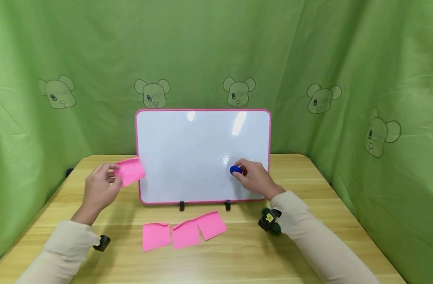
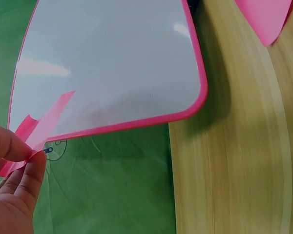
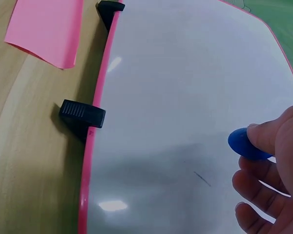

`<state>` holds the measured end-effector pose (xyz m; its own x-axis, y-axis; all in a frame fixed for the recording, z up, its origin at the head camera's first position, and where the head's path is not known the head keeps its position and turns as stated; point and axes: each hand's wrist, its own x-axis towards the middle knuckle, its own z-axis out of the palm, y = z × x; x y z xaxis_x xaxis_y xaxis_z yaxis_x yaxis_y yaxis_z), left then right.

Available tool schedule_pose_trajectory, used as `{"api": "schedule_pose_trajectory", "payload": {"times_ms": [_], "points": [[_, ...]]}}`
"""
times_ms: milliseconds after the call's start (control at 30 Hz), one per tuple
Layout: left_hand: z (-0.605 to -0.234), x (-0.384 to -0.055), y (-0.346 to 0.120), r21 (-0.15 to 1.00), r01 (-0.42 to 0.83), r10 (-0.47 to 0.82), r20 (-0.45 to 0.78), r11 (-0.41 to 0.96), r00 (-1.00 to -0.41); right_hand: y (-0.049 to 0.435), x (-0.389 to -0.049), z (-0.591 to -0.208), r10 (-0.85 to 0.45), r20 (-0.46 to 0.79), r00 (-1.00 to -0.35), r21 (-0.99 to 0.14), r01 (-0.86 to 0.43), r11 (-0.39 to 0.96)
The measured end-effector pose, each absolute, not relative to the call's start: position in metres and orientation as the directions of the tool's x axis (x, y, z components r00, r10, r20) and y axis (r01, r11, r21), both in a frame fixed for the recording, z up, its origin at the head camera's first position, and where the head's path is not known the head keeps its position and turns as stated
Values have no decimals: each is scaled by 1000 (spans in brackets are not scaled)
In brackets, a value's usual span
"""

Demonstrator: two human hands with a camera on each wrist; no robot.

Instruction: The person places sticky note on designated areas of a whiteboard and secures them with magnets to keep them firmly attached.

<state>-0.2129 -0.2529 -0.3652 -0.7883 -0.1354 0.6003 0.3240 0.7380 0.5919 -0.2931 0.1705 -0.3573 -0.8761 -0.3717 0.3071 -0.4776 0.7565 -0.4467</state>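
Observation:
My left hand (image 1: 102, 186) pinches a pink sticky note (image 1: 132, 171) by its left side, just off the whiteboard's left edge. In the left wrist view the sticky note (image 2: 48, 122) is creased and its free end overlaps the board's corner. Thumb and fingers of my right hand (image 1: 255, 177) pinch a round blue magnet (image 1: 235, 170) in front of the lower right part of the whiteboard (image 1: 195, 157). The magnet (image 3: 244, 144) shows over the white surface in the right wrist view, above a short dark mark on the board.
Three pink sticky notes (image 1: 186, 233) lie in a row on the wooden table (image 1: 237, 260), before the board. Black stand feet (image 1: 182, 206) prop the pink-framed board. A dark green object (image 1: 275, 228) sits beneath the right wrist camera. Green curtains (image 1: 202, 47) surround the table.

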Motion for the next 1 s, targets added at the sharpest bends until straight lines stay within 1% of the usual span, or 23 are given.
{"api": "schedule_pose_trajectory", "payload": {"times_ms": [100, 333, 633, 833, 1000], "points": [[-363, -214, -251, 592, 324, -131, 597, 738, -791, 168, -296, -357, -371, 301, -879, -455, -474, 754], [-358, -217, -245, 623, 299, -136, 553, 723, -822, 162, -301, -355, -401, 337, -852, -438, -519, 734], [-353, -222, -237, 667, 281, -121, 490, 690, -863, 150, -309, -347, -402, 340, -850, -444, -521, 728], [-350, -228, -229, 688, 284, -112, 470, 667, -875, 140, -313, -344, -392, 349, -851, -461, -520, 719], [-348, -231, -225, 692, 282, -112, 466, 665, -878, 130, -317, -341, -402, 370, -838, -460, -541, 704]]}}
